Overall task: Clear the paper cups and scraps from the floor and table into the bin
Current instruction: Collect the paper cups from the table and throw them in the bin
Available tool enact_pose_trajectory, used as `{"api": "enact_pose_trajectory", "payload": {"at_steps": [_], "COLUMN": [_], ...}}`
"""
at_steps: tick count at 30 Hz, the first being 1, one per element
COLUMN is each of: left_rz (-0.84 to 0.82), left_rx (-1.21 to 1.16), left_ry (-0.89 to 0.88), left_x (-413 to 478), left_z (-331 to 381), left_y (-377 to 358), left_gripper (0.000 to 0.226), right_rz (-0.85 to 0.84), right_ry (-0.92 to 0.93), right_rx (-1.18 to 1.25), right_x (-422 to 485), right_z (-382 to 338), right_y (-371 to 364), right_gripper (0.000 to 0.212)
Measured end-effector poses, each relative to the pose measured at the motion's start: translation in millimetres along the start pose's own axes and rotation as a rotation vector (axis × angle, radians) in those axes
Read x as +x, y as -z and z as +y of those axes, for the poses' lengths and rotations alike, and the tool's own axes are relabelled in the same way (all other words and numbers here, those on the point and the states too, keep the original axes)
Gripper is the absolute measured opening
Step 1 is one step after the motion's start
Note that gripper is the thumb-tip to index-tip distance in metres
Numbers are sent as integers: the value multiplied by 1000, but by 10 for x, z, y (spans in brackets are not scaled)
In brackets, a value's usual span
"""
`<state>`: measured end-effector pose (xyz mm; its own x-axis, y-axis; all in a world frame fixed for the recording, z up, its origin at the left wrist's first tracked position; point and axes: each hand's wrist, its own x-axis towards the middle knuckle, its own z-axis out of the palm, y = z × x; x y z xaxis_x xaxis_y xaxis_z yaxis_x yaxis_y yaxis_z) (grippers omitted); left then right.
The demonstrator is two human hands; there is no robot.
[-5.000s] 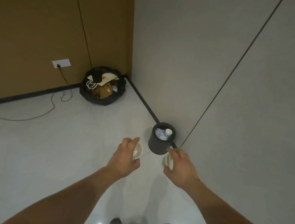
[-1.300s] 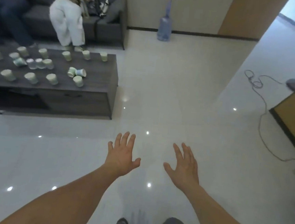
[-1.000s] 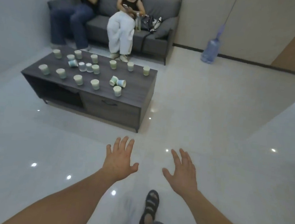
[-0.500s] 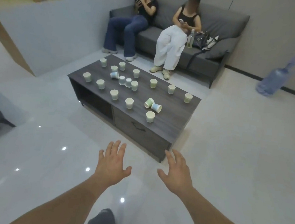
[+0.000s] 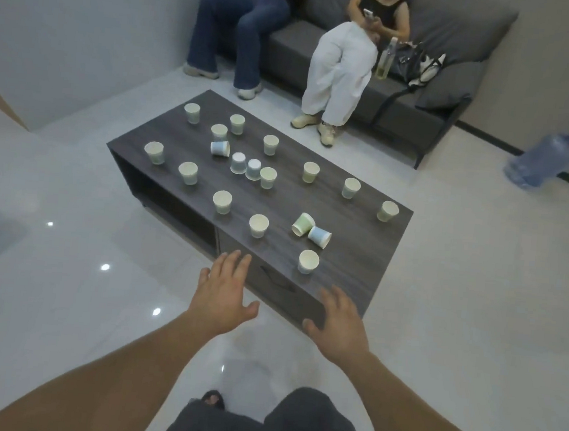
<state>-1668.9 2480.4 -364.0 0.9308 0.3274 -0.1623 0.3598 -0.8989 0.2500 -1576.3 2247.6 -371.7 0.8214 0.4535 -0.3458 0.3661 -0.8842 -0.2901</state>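
Note:
Several paper cups stand scattered on the dark wooden coffee table (image 5: 350,272). The nearest upright cup (image 5: 308,261) is by the table's front corner. Two tipped cups, a green one (image 5: 303,224) and a blue one (image 5: 319,236), lie just behind it. Another upright cup (image 5: 258,225) stands to their left. My left hand (image 5: 222,296) is held out empty with straight fingers, short of the table's near edge. My right hand (image 5: 339,319) is likewise flat and empty, in front of the table's near corner. The bin is out of view.
Two people sit on a grey sofa (image 5: 408,85) behind the table, their feet between sofa and table. A large water bottle (image 5: 539,162) stands at the right wall. Glossy white floor (image 5: 62,299) surrounds the table on the left, right and near sides.
I let go of two cups at the bin, turned round and walked to the coffee table. The table has come closer since half a second ago. Both hands stay empty and spread.

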Motion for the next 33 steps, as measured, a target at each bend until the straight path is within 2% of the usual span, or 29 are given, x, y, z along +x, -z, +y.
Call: {"api": "enact_pose_trajectory", "payload": {"at_steps": [5, 9, 12, 17, 24, 28, 31, 33], "left_rz": [-69, -125, -164, -301, -445, -422, -447, -467], "left_rx": [-4, -30, -43, -84, -196, -213, -232, -278], "left_ry": [-60, -35, -17, -8, 6, 6, 7, -4], "left_x": [653, 1166, 1517, 2043, 2622, 2860, 3007, 3111], "left_z": [3, -29, -79, -25, 44, 60, 82, 109], "left_y": [23, -66, -203, -667, -1408, -1604, -1635, -1619], "left_gripper": [94, 95, 93, 91, 93, 94, 95, 96], "right_rz": [-47, -70, -149, -280, -425, -410, -305, -286], "right_ry": [-51, -66, -86, -22, 11, -52, -134, -121], "right_rx": [19, 65, 68, -47, -116, 36, 340, 512], "right_x": [739, 1470, 2057, 2794, 3300, 3404, 3476, 3517], "right_z": [-2, 96, 202, 430, 637, 695, 649, 585], "right_y": [56, 50, -32, -358, -1006, -1133, -1051, -922], "right_gripper": [79, 76, 79, 85, 75, 75, 80, 84]}}
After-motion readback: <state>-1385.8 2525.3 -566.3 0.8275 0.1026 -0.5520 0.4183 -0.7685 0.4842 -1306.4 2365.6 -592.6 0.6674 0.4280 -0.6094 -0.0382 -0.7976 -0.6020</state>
